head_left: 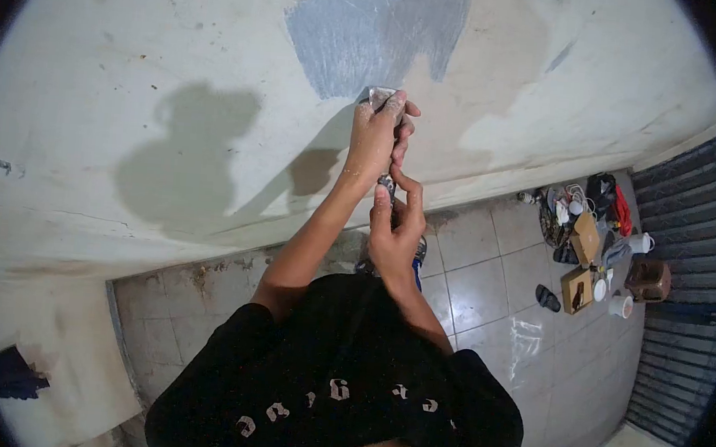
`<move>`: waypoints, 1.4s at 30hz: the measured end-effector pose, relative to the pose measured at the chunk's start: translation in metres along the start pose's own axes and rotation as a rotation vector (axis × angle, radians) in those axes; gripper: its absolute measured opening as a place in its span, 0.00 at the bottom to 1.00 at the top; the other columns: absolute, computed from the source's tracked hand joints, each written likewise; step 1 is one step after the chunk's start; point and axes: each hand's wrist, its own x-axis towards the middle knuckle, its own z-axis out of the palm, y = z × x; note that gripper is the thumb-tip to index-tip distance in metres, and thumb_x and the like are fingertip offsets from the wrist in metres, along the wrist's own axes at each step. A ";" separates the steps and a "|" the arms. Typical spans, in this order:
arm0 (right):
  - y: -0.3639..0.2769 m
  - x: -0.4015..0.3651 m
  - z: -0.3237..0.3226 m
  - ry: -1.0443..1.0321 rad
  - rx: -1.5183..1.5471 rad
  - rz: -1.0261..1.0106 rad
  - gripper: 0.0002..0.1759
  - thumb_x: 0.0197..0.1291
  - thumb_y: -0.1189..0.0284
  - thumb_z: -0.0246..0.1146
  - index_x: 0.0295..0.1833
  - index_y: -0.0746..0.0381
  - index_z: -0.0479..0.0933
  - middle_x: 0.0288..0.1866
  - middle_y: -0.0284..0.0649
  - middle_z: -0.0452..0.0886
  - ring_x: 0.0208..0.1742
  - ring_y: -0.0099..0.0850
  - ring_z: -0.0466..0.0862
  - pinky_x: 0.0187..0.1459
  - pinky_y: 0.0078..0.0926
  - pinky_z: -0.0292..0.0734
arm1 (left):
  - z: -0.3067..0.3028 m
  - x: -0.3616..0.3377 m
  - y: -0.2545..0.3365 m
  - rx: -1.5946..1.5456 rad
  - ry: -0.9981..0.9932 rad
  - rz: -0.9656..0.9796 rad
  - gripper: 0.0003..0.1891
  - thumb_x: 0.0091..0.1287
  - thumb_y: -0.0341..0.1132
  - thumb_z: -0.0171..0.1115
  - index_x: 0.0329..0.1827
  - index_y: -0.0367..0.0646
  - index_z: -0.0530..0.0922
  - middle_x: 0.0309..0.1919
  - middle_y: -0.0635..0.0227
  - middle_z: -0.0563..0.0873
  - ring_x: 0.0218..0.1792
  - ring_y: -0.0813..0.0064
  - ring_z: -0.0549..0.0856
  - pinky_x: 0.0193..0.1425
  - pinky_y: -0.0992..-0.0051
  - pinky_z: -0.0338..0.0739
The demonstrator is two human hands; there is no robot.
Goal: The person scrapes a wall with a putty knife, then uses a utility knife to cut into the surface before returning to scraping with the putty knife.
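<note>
From here, my left hand (371,140) grips the scraper (380,97) at the low edge of the gray patch (364,39). My right hand (398,245), farther from it, holds a dark handle (388,184) lined up below.

A scraper (380,97) is held up against the wall (298,126), with its tip at the bottom edge of a gray patch (364,35). Its flat, shiny blade is smeared with white and is pointed up the wall. A dark handle is seen lower down, but the middle is hidden. The gray patch is marked with many thin, pale lines, and a notch is seen in its lower right edge. The wall is off-white, with a tan area beside the patch and small dark spots to the left.
</note>
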 end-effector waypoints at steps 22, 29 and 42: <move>-0.008 0.008 -0.001 0.013 -0.087 -0.063 0.17 0.69 0.75 0.58 0.59 0.72 0.70 0.49 0.53 0.82 0.35 0.21 0.78 0.32 0.21 0.73 | 0.004 0.004 0.001 -0.031 0.008 0.028 0.18 0.75 0.42 0.51 0.32 0.35 0.76 0.13 0.73 0.72 0.07 0.84 0.67 0.09 0.81 0.59; 0.004 0.004 -0.003 0.030 -0.098 -0.079 0.17 0.68 0.75 0.59 0.59 0.70 0.71 0.42 0.46 0.84 0.24 0.15 0.69 0.21 0.19 0.62 | 0.003 -0.001 -0.003 -0.018 0.015 0.040 0.18 0.75 0.42 0.51 0.32 0.35 0.75 0.14 0.73 0.72 0.08 0.85 0.68 0.09 0.81 0.60; -0.010 0.012 -0.001 0.043 -0.063 -0.051 0.18 0.68 0.74 0.60 0.60 0.70 0.72 0.36 0.44 0.83 0.27 0.16 0.71 0.25 0.19 0.65 | 0.009 0.005 0.008 -0.023 -0.012 0.021 0.17 0.74 0.45 0.53 0.34 0.38 0.75 0.15 0.75 0.70 0.08 0.85 0.67 0.10 0.80 0.60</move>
